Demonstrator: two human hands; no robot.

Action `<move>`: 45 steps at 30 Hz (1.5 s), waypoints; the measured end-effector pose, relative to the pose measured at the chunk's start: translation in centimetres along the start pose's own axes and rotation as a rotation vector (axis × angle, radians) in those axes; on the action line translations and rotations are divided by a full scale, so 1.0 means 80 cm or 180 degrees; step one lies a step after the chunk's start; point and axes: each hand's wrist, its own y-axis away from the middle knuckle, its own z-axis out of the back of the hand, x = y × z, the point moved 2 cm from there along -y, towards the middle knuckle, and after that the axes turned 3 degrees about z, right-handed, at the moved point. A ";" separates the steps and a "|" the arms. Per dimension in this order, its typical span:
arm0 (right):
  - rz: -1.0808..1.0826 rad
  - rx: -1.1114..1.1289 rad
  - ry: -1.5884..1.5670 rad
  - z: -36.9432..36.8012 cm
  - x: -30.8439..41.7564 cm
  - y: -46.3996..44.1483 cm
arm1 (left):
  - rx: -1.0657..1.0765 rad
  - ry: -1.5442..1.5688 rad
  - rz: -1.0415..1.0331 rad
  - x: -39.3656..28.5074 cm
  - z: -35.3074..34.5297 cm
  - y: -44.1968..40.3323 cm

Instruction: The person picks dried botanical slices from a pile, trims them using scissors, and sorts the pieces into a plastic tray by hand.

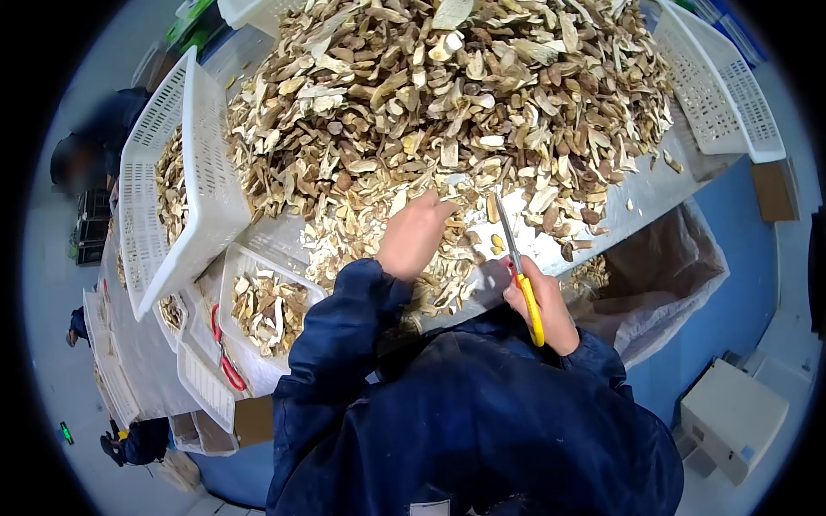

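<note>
A large heap of dried, sliced mushroom-like pieces [447, 95] covers the metal table [641, 189]. My left hand [416, 234] rests on the smaller pale pieces at the heap's near edge, its fingers bent together; whatever they hold is too small to name. Scissors with yellow handles [530, 308] are in my right hand [544, 301], which is closed round them near the table's front edge. Their blades point away from me, beside a brownish piece [493, 208] lying on bare metal.
White perforated baskets [211, 163] stand left and right of the heap. Left of me are a white tray [320, 292] of pieces and red-handled scissors [231, 371]. A lined bin [680, 284] stands at the right. Other people [112, 120] are at the far left.
</note>
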 end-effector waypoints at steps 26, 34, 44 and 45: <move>0.0289 -0.0231 0.1240 -0.004 -0.006 -0.005 | 0.0277 0.4661 0.1391 -0.037 0.067 0.023; 0.1466 0.0441 0.0936 -0.092 0.029 -0.085 | 0.0859 0.7329 0.1107 -0.041 0.052 0.097; 0.0220 -0.1087 0.1996 0.039 0.020 -0.044 | 0.1347 0.8089 0.1477 -0.057 -0.017 0.093; -0.0147 -0.1149 0.2292 0.050 0.018 -0.042 | 0.1467 0.8130 0.1535 -0.059 -0.025 0.090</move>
